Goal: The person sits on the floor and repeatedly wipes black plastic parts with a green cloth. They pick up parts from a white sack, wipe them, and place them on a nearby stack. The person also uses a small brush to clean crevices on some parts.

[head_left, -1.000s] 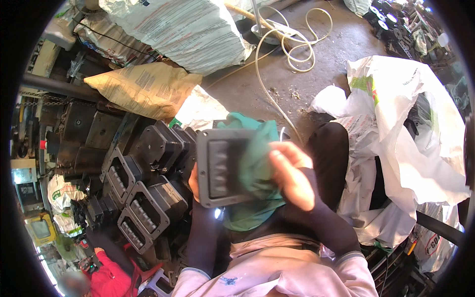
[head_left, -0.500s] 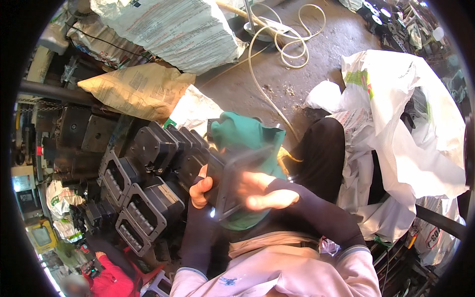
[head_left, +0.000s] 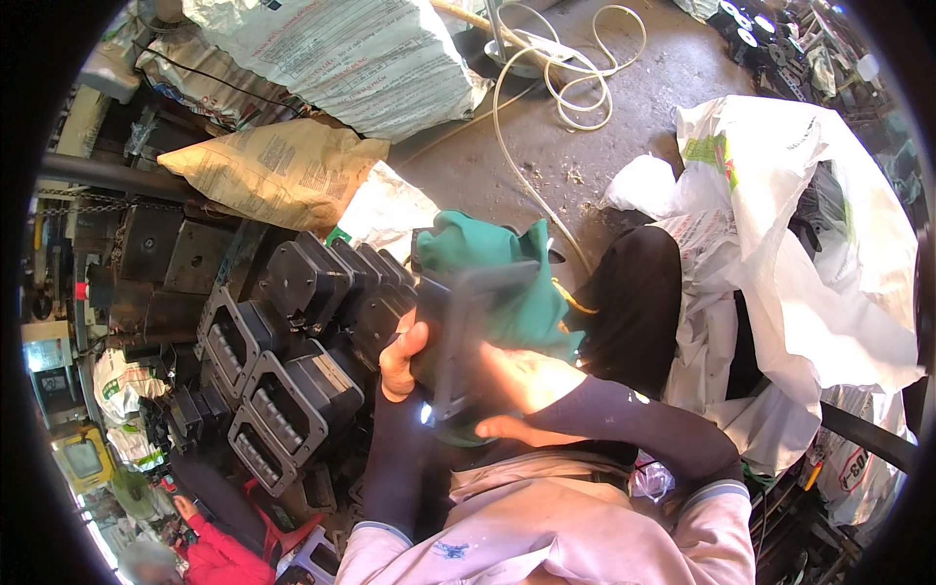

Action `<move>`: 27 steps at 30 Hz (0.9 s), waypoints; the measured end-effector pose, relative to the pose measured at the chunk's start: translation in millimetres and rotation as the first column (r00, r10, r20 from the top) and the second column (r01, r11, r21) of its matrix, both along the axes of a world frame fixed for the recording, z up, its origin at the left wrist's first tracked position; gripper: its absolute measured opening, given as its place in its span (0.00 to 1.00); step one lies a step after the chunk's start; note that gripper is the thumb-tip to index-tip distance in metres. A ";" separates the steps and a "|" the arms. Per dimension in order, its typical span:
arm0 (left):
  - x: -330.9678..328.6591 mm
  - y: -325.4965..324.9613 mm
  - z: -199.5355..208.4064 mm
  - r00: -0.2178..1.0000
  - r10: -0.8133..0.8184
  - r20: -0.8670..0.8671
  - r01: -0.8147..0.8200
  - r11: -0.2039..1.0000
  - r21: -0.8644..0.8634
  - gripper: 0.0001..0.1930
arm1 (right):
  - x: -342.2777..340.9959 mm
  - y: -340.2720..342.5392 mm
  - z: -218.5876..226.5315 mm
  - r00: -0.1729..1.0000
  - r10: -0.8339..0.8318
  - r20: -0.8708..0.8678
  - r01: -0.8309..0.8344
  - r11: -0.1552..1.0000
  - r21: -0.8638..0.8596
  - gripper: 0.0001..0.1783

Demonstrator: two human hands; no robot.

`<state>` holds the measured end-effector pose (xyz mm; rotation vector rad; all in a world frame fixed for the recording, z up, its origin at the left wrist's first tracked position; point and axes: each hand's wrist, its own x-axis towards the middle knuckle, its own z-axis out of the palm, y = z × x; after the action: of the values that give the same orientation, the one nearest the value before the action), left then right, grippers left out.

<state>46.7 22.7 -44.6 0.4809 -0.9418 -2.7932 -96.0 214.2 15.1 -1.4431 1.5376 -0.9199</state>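
At frame center, the black housing (head_left: 451, 341), long side running up-frame, lies between the left hand (head_left: 401, 363), fingers clasping its left edge, and the right hand (head_left: 531, 381), whose blurred fingers' opening cannot be determined.

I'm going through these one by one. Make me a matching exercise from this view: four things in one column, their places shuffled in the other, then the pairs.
Things
1. black housing
2. green cloth
3. pale hose
4. tan sack

Places
A. looped across the floor
B. upper left of the picture
C. gripped in the person's left hand
D. bunched just behind the held part, as the camera sees it

Right pairs
1-C
2-D
3-A
4-B
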 end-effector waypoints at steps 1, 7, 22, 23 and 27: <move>-0.6 0.9 -0.6 1.000 0.001 0.009 -0.001 1.000 -0.014 0.34 | 0.6 2.6 1.2 0.997 -0.020 -0.075 0.015 0.998 -0.066 0.51; -11.9 -7.2 6.4 0.998 0.047 -0.037 -0.038 0.976 0.214 0.30 | -0.4 5.9 20.2 0.794 -0.134 -0.592 -0.016 0.970 -0.242 0.48; -38.5 -24.7 44.2 0.958 0.028 0.286 -0.008 0.997 -0.071 0.23 | -43.8 -34.7 -30.4 0.388 -0.153 -0.909 -0.118 0.970 -0.214 0.34; -38.5 -23.0 46.2 0.953 0.006 0.304 0.012 0.998 -0.057 0.23 | -41.0 -32.7 -31.0 0.409 -0.169 -0.897 -0.111 0.966 -0.233 0.33; -36.0 -7.4 50.5 0.935 -0.001 0.356 0.009 1.000 -0.021 0.20 | -23.7 -14.8 -22.9 0.558 -0.178 -0.811 -0.018 0.974 -0.226 0.30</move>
<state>10.6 15.3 5.9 1.0085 -1.0374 -2.7466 -119.7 199.4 -7.8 -2.1659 2.2484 -0.4239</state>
